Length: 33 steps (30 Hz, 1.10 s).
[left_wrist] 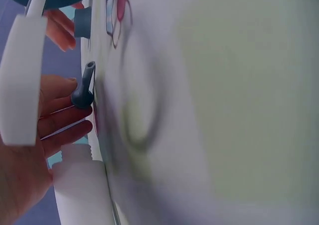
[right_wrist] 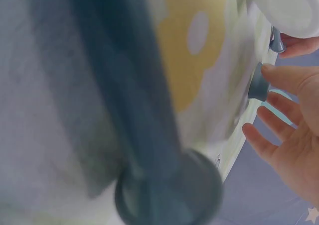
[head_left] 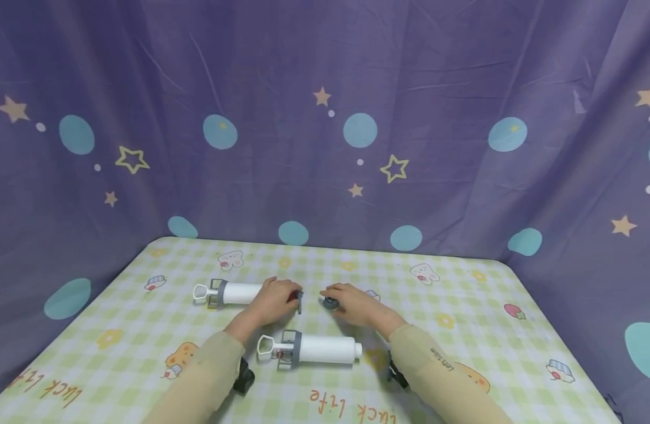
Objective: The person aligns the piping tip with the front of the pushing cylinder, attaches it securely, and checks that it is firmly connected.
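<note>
On the left, a large white syringe-like plunger tube (head_left: 241, 293) with a grey collar and loop handle lies beneath my left hand (head_left: 274, 301). Its threaded neck (left_wrist: 77, 153) shows near that hand's fingers in the left wrist view. My left thumb and forefinger pinch a small grey nozzle (left_wrist: 82, 96). Opposite it, my right hand (head_left: 353, 303) holds a short round grey cap (right_wrist: 258, 83) between thumb and forefinger, low at the cloth; the other fingers spread loosely. Nearer me, a second matching plunger tube (head_left: 327, 349) lies between my forearms.
A checked, printed cloth (head_left: 462, 341) covers the table, with a purple curtain (head_left: 282, 70) behind it. Close to the right wrist camera is a blurred grey-blue tube-shaped piece (right_wrist: 169, 190) with a round flared end.
</note>
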Each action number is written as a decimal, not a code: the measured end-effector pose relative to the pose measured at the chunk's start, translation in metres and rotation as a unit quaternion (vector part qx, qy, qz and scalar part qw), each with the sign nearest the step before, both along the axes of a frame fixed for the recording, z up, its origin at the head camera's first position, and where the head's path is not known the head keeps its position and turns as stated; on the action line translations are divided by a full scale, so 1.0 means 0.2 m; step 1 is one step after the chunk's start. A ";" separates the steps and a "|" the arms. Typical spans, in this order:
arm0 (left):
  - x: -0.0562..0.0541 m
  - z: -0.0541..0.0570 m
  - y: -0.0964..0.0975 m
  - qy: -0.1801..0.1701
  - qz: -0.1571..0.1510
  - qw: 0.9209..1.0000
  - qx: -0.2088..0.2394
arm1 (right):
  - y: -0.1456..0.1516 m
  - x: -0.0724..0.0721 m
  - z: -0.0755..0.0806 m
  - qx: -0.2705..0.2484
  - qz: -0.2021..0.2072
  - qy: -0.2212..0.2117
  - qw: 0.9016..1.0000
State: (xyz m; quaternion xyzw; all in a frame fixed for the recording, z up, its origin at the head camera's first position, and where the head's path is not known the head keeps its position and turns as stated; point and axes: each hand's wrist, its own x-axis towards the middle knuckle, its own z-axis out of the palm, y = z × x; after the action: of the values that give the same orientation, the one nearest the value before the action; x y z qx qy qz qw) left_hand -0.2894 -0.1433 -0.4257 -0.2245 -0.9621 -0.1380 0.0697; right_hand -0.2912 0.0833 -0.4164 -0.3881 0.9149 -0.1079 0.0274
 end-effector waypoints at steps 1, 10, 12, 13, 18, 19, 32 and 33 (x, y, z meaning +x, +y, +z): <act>0.00 0.00 0.00 0.006 0.002 1.000 0.000 | 0.00 0.00 -0.01 -0.002 0.003 0.005 1.000; 0.01 0.02 0.04 0.020 0.025 0.999 -0.006 | -0.01 0.00 -0.02 -0.037 -0.007 0.006 0.999; 0.01 0.02 0.04 0.015 0.028 0.999 -0.005 | -0.01 0.01 -0.02 -0.044 -0.007 0.005 0.999; 0.01 0.02 0.04 0.013 0.029 0.999 -0.006 | -0.01 0.00 -0.02 -0.046 -0.008 0.007 0.999; 0.00 0.02 0.04 0.015 0.030 0.999 0.000 | -0.02 0.00 -0.02 -0.052 -0.013 0.018 0.998; 0.00 0.02 0.03 0.016 0.032 0.999 0.001 | -0.02 0.00 -0.03 -0.053 -0.014 0.019 0.998; 0.00 0.02 0.03 0.023 0.040 0.999 0.001 | 0.00 -0.01 -0.03 -0.056 -0.031 0.025 0.998; 0.00 0.03 0.03 0.023 0.040 0.999 0.001 | 0.00 0.00 -0.03 -0.057 -0.034 0.021 0.998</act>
State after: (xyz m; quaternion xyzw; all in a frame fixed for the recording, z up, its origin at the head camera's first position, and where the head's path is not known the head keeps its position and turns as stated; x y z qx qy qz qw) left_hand -0.2890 -0.1381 -0.4206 -0.1892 -0.9682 -0.1313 0.0973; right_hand -0.2920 0.0830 -0.4227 -0.3594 0.9204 -0.1531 -0.0176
